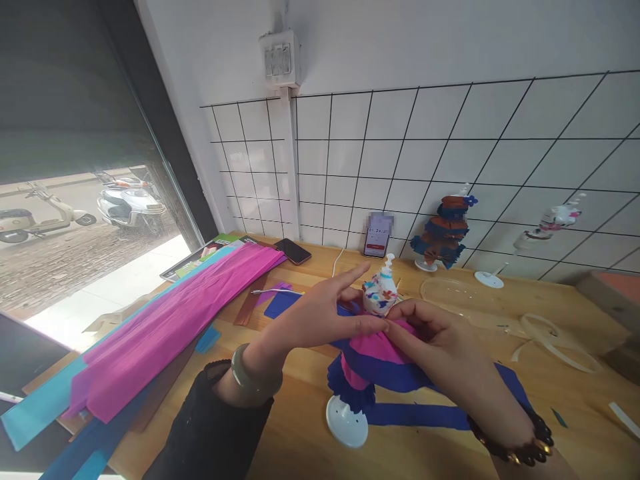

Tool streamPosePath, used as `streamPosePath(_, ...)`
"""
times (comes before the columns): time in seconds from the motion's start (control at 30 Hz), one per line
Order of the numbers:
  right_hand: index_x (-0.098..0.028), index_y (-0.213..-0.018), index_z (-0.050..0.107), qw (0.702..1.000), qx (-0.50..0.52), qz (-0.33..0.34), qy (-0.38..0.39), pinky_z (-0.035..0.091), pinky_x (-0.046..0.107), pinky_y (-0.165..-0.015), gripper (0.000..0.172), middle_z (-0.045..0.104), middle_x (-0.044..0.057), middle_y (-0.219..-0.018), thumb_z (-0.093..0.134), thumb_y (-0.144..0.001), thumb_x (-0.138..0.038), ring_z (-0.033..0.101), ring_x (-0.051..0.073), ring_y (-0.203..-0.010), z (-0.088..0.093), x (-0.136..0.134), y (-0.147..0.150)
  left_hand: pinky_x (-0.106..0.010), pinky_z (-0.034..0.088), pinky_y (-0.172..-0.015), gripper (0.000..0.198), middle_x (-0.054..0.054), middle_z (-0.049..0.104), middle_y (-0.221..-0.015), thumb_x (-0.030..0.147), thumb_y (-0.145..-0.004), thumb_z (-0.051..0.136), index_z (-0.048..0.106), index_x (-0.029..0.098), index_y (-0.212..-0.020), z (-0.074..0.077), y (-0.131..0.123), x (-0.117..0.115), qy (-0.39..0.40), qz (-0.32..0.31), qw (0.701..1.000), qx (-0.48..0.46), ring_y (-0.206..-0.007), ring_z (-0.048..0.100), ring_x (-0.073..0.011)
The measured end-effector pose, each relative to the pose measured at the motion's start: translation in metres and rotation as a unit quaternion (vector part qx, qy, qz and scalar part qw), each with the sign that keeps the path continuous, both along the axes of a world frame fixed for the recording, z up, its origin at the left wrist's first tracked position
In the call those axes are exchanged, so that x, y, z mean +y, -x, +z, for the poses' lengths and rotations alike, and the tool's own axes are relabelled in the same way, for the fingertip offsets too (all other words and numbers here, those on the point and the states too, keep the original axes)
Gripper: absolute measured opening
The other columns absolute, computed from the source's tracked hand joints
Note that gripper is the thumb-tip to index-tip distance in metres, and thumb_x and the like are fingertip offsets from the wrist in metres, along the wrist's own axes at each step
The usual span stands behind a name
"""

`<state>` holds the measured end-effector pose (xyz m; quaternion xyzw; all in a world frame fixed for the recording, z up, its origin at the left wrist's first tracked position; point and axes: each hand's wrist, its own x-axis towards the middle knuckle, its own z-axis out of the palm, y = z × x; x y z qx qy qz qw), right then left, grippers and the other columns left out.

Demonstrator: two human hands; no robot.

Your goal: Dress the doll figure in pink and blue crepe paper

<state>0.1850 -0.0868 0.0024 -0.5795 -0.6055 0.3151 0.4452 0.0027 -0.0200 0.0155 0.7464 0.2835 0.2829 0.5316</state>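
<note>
A small dress form (pixel 381 293) with a white, colour-speckled top tilts on its round white base (pixel 347 423). Pink crepe paper (pixel 375 345) edged with blue crepe paper (pixel 400 373) wraps around it like a skirt. On its left side, my left hand (pixel 325 307) is closed, thumb pressed on the pink paper at the waist, its other fingers partly hidden behind. My right hand (pixel 440 333) pinches the pink paper on the right, thumb and forefinger almost meeting the left thumb. A long blue strip (pixel 425 416) trails across the table under my right forearm.
Pink and blue crepe sheets (pixel 180 327) are piled at the left. Two phones, one lying (pixel 293 251) and one upright (pixel 378 235), are by the wall. A dressed orange-and-blue form (pixel 443 230), a bare white stand (pixel 489 279) and a tape loop (pixel 560 343) occupy the right.
</note>
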Motion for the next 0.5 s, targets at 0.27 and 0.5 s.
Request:
streamPosePath(0.27, -0.022, -0.077, 0.065, 1.0, -0.001, 0.025, 0.012, 0.037, 0.021, -0.04, 0.031, 0.061, 0.001, -0.064, 0.064, -0.077, -0.052, 0.053, 0.012, -0.052, 0.0008, 0.0007, -0.0013, -0.029, 0.042, -0.076, 0.084, 0.003, 0.056, -0.077, 0.035, -0.076, 0.07, 0.024, 0.027, -0.147, -0.0075, -0.0015, 0.0053, 0.004, -0.042, 0.998, -0.047, -0.072, 0.051, -0.011)
streamPosePath(0.5, -0.02, -0.082, 0.062, 0.999, 0.007, 0.038, 0.018, 0.044, 0.023, -0.05, 0.031, 0.062, 0.002, -0.073, 0.062, -0.079, -0.052, 0.055, 0.014, -0.062, 0.0018, 0.0, -0.0016, -0.03, 0.043, -0.076, 0.084, 0.003, 0.057, -0.076, 0.03, -0.08, 0.066, 0.018, 0.028, -0.149, -0.0052, 0.0015, 0.0057, 0.019, -0.062, 0.997, -0.047, -0.074, 0.053, -0.0123)
